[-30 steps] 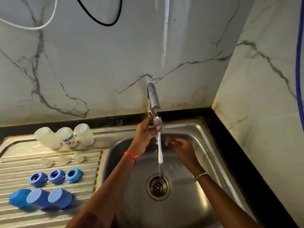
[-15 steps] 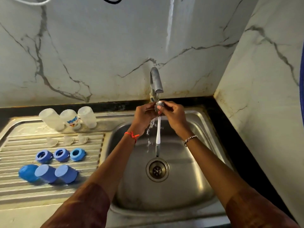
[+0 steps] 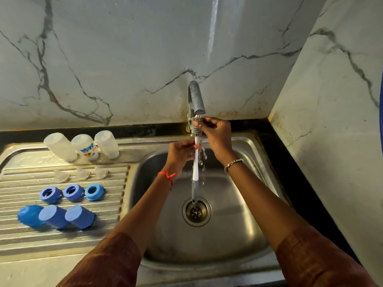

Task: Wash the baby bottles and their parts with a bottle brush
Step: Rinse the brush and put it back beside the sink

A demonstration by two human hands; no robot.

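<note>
The bottle brush (image 3: 195, 164) hangs over the sink (image 3: 238, 214) with its long axis vertical and its bristle head uppermost under the tap (image 3: 195, 98). The right hand (image 3: 216, 133) pinches the bristles. The left hand (image 3: 180, 152), just below, grips the white shaft. The bottles (image 3: 85, 146) sit on the drainboard (image 3: 62, 239), well apart to the left and nearer the left hand.

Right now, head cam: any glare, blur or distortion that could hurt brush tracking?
Head view: wide-angle bowing, marble wall corner and black counter strip curve near the borders. Head view: glare streak down that wall above the faucet. Head view: dim, warm light; counter strip nearly featureless. Head view: bottle brush bristles at the right hand blur into running water; handle legible.
</note>
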